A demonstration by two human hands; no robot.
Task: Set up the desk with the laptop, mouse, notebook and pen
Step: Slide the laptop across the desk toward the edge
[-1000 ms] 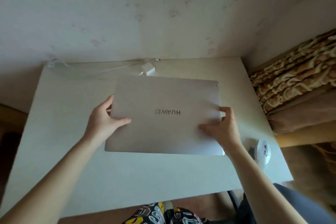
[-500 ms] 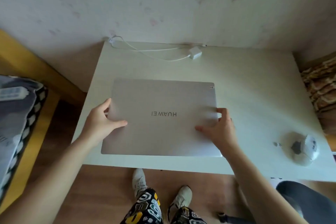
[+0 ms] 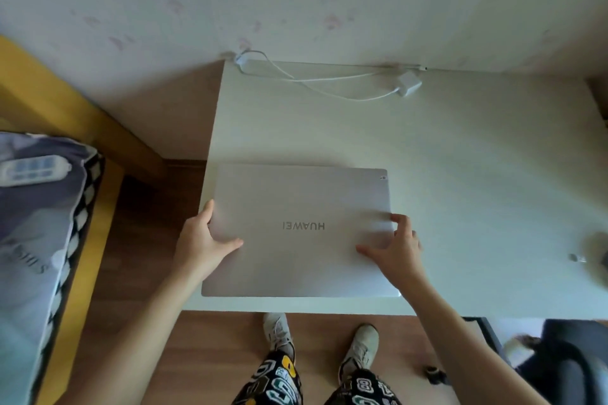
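Observation:
A closed silver laptop [image 3: 302,207] lies flat at the front left of the white desk [image 3: 460,158], its logo upside down to me. My left hand [image 3: 204,240] grips its left edge, thumb on the lid. My right hand [image 3: 394,250] holds the right edge, with its fingers spread over the lid. A white mouse [image 3: 595,253] sits at the desk's right, cut off by the frame edge. No notebook or pen is in view.
A white charger brick [image 3: 408,84] with its looping cable [image 3: 312,84] lies along the back edge by the wall. A bed with a power strip [image 3: 33,168] stands at left. My feet and a dark chair [image 3: 566,365] are below the desk's front edge.
The laptop has slid toward the desk's front left with both hands still on it. My view has swung left and down, so the mouse is now at the frame's right edge.

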